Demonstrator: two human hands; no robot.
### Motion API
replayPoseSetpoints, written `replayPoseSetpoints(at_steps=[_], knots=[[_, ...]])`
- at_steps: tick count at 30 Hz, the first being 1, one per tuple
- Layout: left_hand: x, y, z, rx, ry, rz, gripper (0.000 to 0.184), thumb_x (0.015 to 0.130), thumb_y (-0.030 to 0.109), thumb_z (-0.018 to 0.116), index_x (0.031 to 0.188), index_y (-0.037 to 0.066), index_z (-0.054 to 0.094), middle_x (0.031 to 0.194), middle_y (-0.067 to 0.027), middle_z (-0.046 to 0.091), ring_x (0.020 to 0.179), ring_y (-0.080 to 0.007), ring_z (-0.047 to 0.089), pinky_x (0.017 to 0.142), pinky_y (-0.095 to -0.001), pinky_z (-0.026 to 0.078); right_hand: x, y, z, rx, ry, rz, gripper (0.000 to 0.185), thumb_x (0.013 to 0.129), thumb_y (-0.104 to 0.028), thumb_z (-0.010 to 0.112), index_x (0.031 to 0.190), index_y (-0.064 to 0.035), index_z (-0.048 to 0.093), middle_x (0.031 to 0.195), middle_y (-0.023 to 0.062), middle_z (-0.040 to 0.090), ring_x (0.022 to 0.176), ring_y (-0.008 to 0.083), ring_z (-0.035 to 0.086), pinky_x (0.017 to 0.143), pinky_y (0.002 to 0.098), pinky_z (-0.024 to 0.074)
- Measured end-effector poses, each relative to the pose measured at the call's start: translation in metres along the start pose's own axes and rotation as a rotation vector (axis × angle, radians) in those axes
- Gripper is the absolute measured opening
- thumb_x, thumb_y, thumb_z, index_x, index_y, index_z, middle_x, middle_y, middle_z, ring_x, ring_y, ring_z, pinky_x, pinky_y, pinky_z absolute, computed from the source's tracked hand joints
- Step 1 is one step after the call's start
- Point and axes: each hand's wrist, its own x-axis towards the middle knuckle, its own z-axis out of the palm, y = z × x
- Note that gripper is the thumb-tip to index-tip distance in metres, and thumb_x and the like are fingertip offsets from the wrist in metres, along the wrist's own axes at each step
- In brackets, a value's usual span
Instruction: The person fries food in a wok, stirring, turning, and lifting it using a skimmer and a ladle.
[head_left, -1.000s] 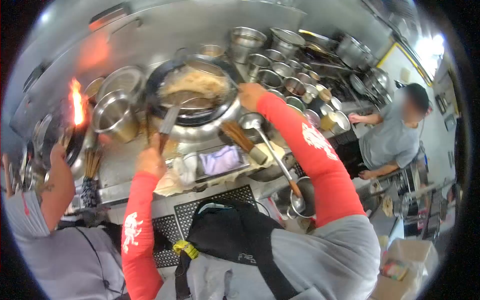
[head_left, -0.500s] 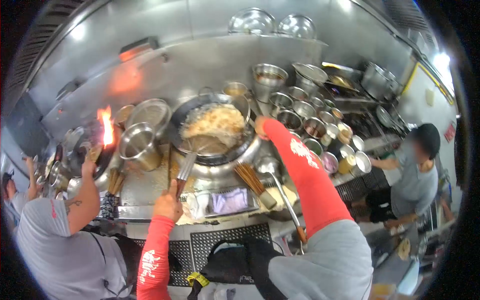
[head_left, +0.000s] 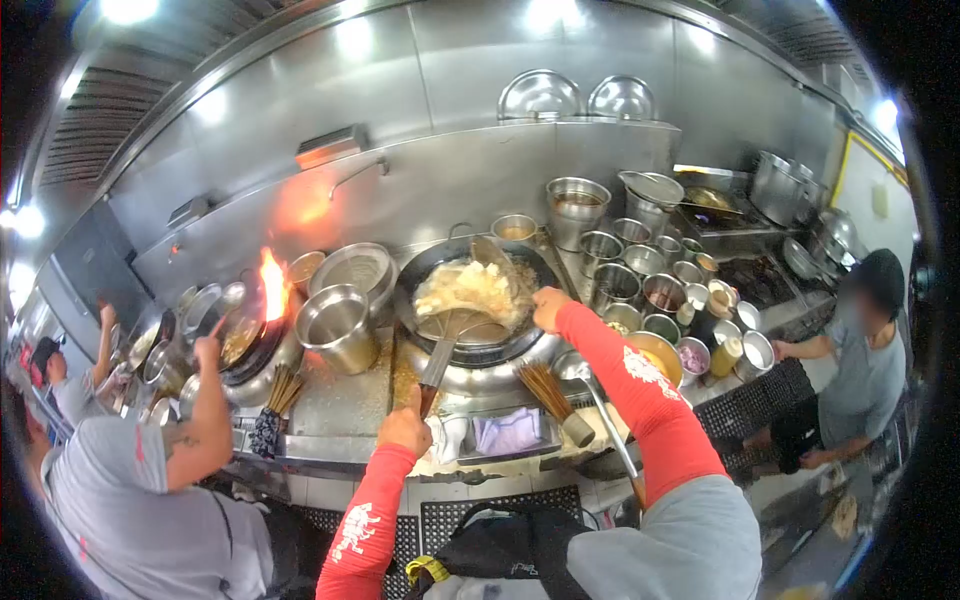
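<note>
In the middle stands a large dark wok (head_left: pixel 535 345) holding pale, foamy food (head_left: pixel 462 290). My left hand (head_left: pixel 405 432) is closed round the wooden handle of a flat metal strainer (head_left: pixel 447 340), whose head lies at the near side of the food. At the wok's right edge my right hand (head_left: pixel 549 309) is closed on the handle of a ladle or skimmer (head_left: pixel 490 254) that reaches over the food. A bamboo brush (head_left: pixel 555 403) and a long ladle (head_left: pixel 615 430) lie just in front of the wok. A folded purple cloth (head_left: pixel 508 432) rests nearby.
Left of the wok are a steel pot (head_left: pixel 340 328) and a flame (head_left: pixel 272 285) above another wok, where a co-worker (head_left: pixel 150 510) works. Several metal containers (head_left: pixel 640 260) stand at the right. Another person (head_left: pixel 865 350) stands at the far right.
The view has tilted up and turned, so more wall shows. The skimmer in my right hand is now over the food's upper right. Both hands keep their grips.
</note>
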Motion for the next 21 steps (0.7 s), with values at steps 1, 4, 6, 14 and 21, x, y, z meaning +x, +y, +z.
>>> replayPoseSetpoints(at_steps=[1, 4, 6, 14, 21], knots=[[0.0, 0.001, 0.0, -0.024, 0.013, 0.016, 0.069, 0.069, 0.013, 0.057, 0.135, 0.005, 0.037, 0.086, -0.028, 0.06, 0.077, -0.0432, 0.06, 0.072, -0.0501, 0.049, 0.0, -0.006, 0.003, -0.199, 0.019, -0.061, 0.021, 0.071, -0.009, 0.055, 0.083, 0.0048, 0.065, 0.086, 0.0233, 0.065, 0.078, 0.0363, 0.065, 0.068, 0.0421, 0.0522], [0.002, -0.004, 0.005, 0.006, -0.032, 0.009, 0.071, 0.069, 0.01, 0.058, 0.136, 0.004, 0.035, 0.087, -0.0286, 0.06, 0.076, -0.0438, 0.06, 0.071, -0.0493, 0.049, 0.015, 0.008, 0.031, -0.314, 0.11, -0.183, 0.016, 0.068, -0.009, 0.054, 0.074, 0.0, 0.067, 0.078, 0.023, 0.064, 0.079, 0.0385, 0.064, 0.069, 0.0429, 0.0523], [0.007, -0.008, 0.012, 0.011, 0.007, 0.088, 0.07, 0.068, 0.008, 0.057, 0.135, 0.002, 0.036, 0.086, -0.0286, 0.059, 0.074, -0.0437, 0.059, 0.07, -0.0492, 0.049, -0.031, -0.032, 0.01, -0.193, 0.191, -0.085, 0.014, 0.069, -0.007, 0.055, 0.075, -0.0006, 0.067, 0.081, 0.0236, 0.064, 0.081, 0.0385, 0.064, 0.07, 0.0434, 0.0524], [-0.003, 0.001, -0.004, -0.007, 0.056, 0.091, 0.067, 0.068, 0.006, 0.057, 0.132, -0.001, 0.039, 0.086, -0.028, 0.059, 0.073, -0.0423, 0.06, 0.066, -0.0482, 0.049, -0.077, -0.053, -0.028, -0.316, 0.19, -0.184, 0.019, 0.071, -0.005, 0.055, 0.086, 0.0014, 0.065, 0.084, 0.0271, 0.063, 0.083, 0.0411, 0.063, 0.073, 0.0457, 0.0516], [-0.001, 0.005, 0.0, 0.029, 0.029, 0.013, 0.067, 0.07, 0.011, 0.056, 0.134, 0.003, 0.039, 0.084, -0.0275, 0.061, 0.07, -0.042, 0.061, 0.065, -0.0508, 0.05, -0.023, -0.026, 0.007, -0.487, 0.033, -0.088, 0.023, 0.08, -0.01, 0.053, 0.095, -0.0017, 0.067, 0.1, 0.0214, 0.064, 0.095, 0.0357, 0.063, 0.082, 0.0431, 0.0506]])
